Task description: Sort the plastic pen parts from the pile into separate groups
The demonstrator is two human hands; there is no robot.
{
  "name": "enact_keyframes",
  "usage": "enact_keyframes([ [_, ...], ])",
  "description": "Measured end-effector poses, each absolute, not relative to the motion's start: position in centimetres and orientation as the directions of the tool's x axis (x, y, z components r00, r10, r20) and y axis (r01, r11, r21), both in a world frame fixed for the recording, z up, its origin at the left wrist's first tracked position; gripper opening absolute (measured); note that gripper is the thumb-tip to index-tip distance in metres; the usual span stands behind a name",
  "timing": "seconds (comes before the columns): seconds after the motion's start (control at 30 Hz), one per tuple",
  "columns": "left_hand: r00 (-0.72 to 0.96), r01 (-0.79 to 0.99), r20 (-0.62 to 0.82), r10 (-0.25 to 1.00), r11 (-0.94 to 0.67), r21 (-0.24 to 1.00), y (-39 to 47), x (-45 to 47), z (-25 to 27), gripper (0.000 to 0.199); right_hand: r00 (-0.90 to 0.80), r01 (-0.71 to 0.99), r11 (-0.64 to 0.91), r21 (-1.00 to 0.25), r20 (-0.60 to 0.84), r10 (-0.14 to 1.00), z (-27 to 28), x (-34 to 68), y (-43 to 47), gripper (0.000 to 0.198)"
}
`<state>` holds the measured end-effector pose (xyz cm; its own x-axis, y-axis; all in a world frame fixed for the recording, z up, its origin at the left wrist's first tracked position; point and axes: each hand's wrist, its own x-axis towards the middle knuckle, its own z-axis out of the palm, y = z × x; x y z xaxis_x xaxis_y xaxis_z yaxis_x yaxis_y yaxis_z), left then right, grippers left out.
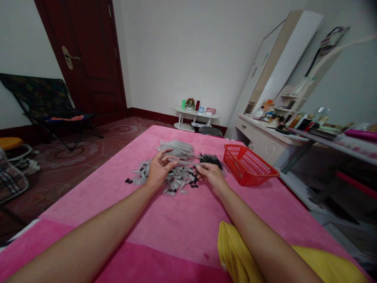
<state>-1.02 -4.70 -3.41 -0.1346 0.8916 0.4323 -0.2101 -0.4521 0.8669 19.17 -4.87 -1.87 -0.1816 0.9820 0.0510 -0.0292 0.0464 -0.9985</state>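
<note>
So the right hand (210,175) has its thumb and fingertips pinched on one end of a thin, see-through tube (188,162), just about mid-frame. The left hand (159,169) seems to have the other end between thumb and fingers, with the rest of its fingers loosely curled. Both tips of the tube are covered by fingers, so I can't tell where it stops or if anything's fitted on it (it's pretty blurry there too). Its long axis runs left to right across the frame, close to level; can't make out which end is the front.

Right below it there's a heap of small clear and black pieces (176,182), partly blocked by the left hand. Just beyond is a bundle of clear tubes (179,147), lying roughly sideways. Next to the right hand, a dark bristly bunch (211,159) is partly hidden by it, then a red basket (253,180) sits to the right. All that's on a pink cover (173,232). At lower right, the right forearm crosses a yellow cloth (237,251), which runs off the bottom edge.
</note>
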Motion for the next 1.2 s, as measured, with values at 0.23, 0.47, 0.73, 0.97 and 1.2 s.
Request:
enact_keyframes([
  [0.23, 0.099, -0.222, 0.331, 0.938, -0.303, 0.927, -5.7, -0.3, -3.3, 0.029, -0.387, 0.119, 0.170, -0.978, 0.111, 0.915, -1.9, 18.2, -5.3, 0.038],
  [0.47, -0.069, -0.422, 0.234, 0.970, -0.241, 0.874, -4.4, -1.0, -4.3, 0.037, -0.072, 0.821, 0.249, -0.514, 0.340, 0.938, -1.0, 21.8, -3.9, 0.015],
  [0.73, -0.073, -0.451, 0.226, 0.971, -0.234, 0.861, -4.5, -0.9, -4.2, 0.037, -0.056, 0.992, 0.081, -0.100, 0.231, 0.971, -1.7, 22.0, -4.6, 0.031],
  [0.97, -0.065, -0.429, 0.220, 0.973, -0.226, 0.875, -4.3, -0.9, -4.5, 0.037, 0.004, 0.998, 0.005, -0.057, 0.161, 0.987, -1.1, 21.0, -5.0, 0.025],
  [1.2, -0.075, -0.447, 0.207, 0.976, -0.218, 0.868, -4.5, -1.1, -4.3, 0.039, 0.038, 0.999, -0.038, 0.011, 0.041, 0.998, 2.2, 22.7, -4.8, 0.023],
])
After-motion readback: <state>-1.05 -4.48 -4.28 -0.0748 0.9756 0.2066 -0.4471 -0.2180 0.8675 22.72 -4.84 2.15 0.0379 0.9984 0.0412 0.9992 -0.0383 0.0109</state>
